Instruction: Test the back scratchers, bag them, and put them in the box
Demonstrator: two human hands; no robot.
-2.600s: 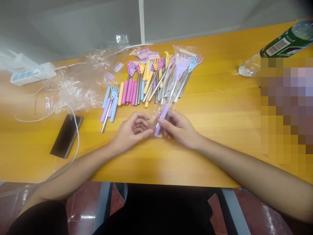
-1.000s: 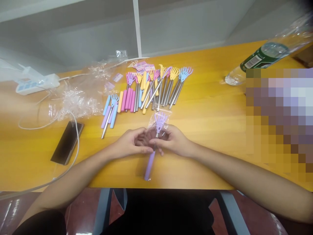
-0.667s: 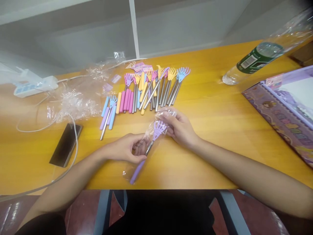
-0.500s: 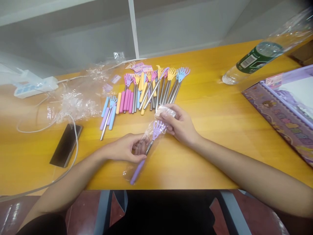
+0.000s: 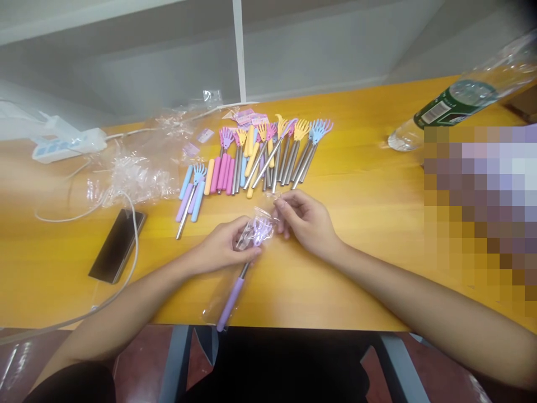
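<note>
A purple back scratcher (image 5: 230, 305), its head shaped like a small hand, lies inside a clear plastic bag (image 5: 210, 309) near the table's front edge. My left hand (image 5: 229, 243) is closed around bag and scratcher just below the head. Close by on the right, the fingers of my right hand (image 5: 304, 218) are pinched at the bag's upper end, with a bit of clear film at their tips. Beyond my hands lie several back scratchers (image 5: 302, 131) with yellow, pink and blue heads and metal rods, and loose coloured handles (image 5: 226, 173) among them.
Crumpled clear bags (image 5: 138, 173) lie at left, beside a white power strip (image 5: 69, 143). A white cable crosses a dark phone (image 5: 115, 246). A water bottle (image 5: 440, 112) stands at right, behind a pixelated area. Small printed cards (image 5: 249, 117) lie at the back.
My left hand has shifted up towards the scratcher's head, and the bagged scratcher has slid down towards the table edge. The right fingers have drawn closer together at the bag's end.
</note>
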